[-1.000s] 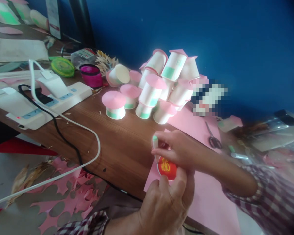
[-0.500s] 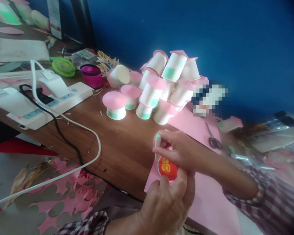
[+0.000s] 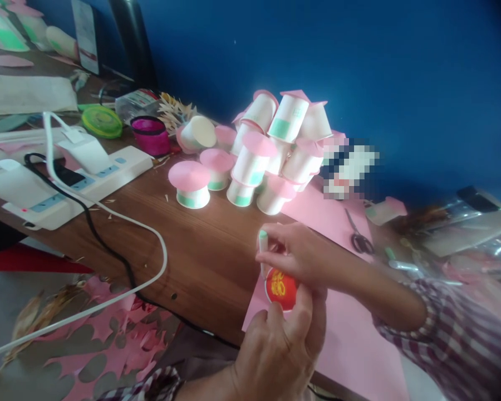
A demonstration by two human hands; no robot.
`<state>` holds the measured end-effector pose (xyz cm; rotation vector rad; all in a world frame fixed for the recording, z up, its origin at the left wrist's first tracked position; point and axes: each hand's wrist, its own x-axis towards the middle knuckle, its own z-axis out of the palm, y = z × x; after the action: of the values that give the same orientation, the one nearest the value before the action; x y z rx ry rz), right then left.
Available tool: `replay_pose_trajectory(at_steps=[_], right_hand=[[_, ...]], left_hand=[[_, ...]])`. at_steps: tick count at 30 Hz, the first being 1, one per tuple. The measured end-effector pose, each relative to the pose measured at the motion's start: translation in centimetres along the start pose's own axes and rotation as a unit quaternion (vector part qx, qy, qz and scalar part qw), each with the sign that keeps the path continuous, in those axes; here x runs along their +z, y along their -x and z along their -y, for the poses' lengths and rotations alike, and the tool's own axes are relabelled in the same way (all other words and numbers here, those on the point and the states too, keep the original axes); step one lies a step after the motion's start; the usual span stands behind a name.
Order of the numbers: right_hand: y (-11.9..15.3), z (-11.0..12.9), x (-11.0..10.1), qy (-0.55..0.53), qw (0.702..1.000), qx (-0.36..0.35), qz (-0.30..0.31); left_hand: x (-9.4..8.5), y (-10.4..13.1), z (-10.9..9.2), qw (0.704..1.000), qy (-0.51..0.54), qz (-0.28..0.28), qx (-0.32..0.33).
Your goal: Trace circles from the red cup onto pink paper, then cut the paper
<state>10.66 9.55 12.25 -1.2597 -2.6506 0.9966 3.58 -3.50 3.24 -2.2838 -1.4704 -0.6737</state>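
Your right hand (image 3: 298, 250) pinched the pen (image 3: 263, 245); your left hand (image 3: 278, 342) pinned the red disc (image 3: 282, 289), likely light, steadiest at its rim.

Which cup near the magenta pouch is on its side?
The cup just right of the pouch, cream end showing; the two pink-topped cups in front stand upright.

Glare bleaches the stacked cups (image 3: 290, 117), their white sides blooming hazily against the dim blue wall (image 3: 200, 50). The desk (image 3: 200, 250) and hands (image 3: 278, 348) sit in softer light. Rightward, the checked sleeve (image 3: 463, 328) smears and stretches; the upper right corner darkens; a pixelated patch (image 3: 350, 170) obscures detail beside the cups.
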Motion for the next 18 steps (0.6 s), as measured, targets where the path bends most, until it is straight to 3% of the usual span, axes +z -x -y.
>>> replay_pose_trajectory(at_steps=[18], right_hand=[[-0.4,-2.9,-0.6,-0.076,0.996,-0.012,-0.037]], left_hand=[[0.0,0.1,-0.3,0.999,-0.017,0.032,-0.008]])
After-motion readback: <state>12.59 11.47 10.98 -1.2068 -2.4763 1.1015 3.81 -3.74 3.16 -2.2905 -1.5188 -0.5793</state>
